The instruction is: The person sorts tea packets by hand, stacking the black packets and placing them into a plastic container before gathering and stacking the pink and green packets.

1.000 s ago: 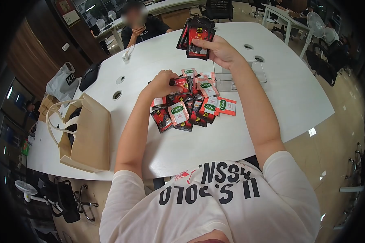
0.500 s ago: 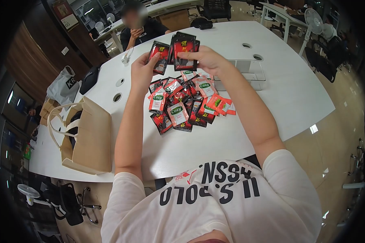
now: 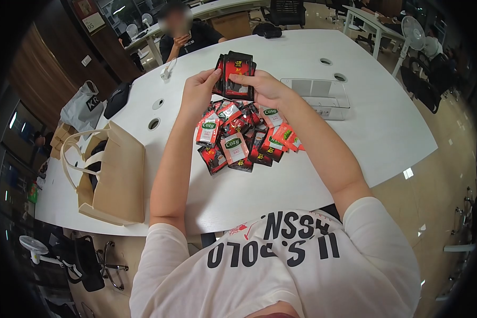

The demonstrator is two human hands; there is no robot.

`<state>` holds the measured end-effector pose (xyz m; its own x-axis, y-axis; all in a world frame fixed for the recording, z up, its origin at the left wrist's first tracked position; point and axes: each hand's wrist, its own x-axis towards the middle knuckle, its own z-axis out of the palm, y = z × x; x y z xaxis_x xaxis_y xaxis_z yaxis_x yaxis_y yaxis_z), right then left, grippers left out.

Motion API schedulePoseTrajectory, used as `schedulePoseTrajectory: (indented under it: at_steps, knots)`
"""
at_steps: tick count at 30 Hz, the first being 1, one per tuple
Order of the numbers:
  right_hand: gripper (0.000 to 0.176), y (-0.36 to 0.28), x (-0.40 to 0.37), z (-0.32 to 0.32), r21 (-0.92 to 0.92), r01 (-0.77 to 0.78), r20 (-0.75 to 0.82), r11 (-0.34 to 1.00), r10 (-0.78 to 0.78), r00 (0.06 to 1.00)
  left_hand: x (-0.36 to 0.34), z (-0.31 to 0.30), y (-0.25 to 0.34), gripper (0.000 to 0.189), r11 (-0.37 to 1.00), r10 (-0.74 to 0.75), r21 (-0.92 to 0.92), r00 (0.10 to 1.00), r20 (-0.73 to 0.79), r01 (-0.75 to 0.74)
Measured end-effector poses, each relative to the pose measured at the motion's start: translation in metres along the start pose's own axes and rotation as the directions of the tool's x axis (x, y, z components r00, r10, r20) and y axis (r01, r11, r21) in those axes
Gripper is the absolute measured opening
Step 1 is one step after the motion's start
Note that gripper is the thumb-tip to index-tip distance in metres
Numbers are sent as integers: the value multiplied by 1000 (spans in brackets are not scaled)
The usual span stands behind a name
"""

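Pinching a bunch of black and red packets (image 3: pixel 239 78), the right hand (image 3: pixel 270 89) has its thumb on the front. The left hand (image 3: pixel 199 89) pinches the other side. The bunch is above a messy heap (image 3: pixel 236 127) on the white table (image 3: pixel 270 188). The packets look light, bendy and a bit slippery, so the sides seem best to grab. Unlike a moment ago, the left hand's packet is close against the bunch, not out to the side.
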<state>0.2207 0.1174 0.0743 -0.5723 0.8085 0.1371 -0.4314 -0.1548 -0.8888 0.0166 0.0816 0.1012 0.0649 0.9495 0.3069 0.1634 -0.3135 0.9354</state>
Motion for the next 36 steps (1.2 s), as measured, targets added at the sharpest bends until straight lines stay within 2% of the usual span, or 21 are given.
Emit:
schedulePoseTrajectory:
  at_steps: [3, 6, 9, 11, 12, 13, 16, 17, 20, 24, 26, 29, 32, 36]
  knots:
    - [40, -3, -3, -1, 0, -78, 34, 997, 78, 996, -4, -2, 2, 37, 999, -26, 49, 994, 107, 21]
    - [45, -1, 0, -6, 16, -85, 60, 996, 84, 995, 7, -5, -20, 39, 999, -7, 49, 985, 171, -1]
    - [38, -9, 0, -12, 89, -116, 76, 989, 110, 991, 9, -8, -28, 45, 987, -57, 152, 996, 68, 46]
    - [39, -14, 1, -21, 150, -82, 85, 985, 69, 994, 8, -8, -40, 47, 865, -14, 501, 998, 56, -16]
    - [40, -16, 1, -25, 181, -65, 90, 981, 49, 995, 8, -9, -52, 48, 756, 7, 653, 998, 56, -42]
    - [37, -20, 0, -25, 205, -52, 71, 977, 39, 997, 20, -22, -91, 48, 607, 95, 779, 988, 123, -156]
    - [37, -31, -5, -23, 239, 19, -60, 971, -5, 998, 16, -19, -108, 52, 482, -66, 873, 990, 125, -78]
    - [38, -33, -8, -23, 218, 50, -83, 975, -32, 996, 20, -21, -119, 48, 496, -13, 858, 986, 165, -137]
    - [39, -37, -8, -27, 187, 72, -142, 980, -45, 989, 14, -15, -100, 47, 689, -20, 712, 980, 200, -131]
    - [37, -38, -6, -37, 105, 38, -103, 994, -28, 994, 12, -11, -90, 36, 890, -103, 454, 988, 112, 41]
    - [36, -39, -6, -39, 59, 8, -94, 998, -3, 996, 19, -14, -92, 33, 946, -135, 308, 985, 106, 96]
    - [35, -42, -12, -31, 12, 13, -100, 1000, -12, 995, 25, -19, -83, 27, 954, -91, 295, 991, 94, 60]
    - [36, -41, -10, -34, -2, 19, -65, 1000, -19, 998, 21, -21, -56, 23, 971, 77, 234, 987, -145, -41]
    - [37, -39, -9, -31, 19, -4, -60, 1000, 5, 998, 25, -26, -34, 32, 982, 117, -101, 932, -343, -161]
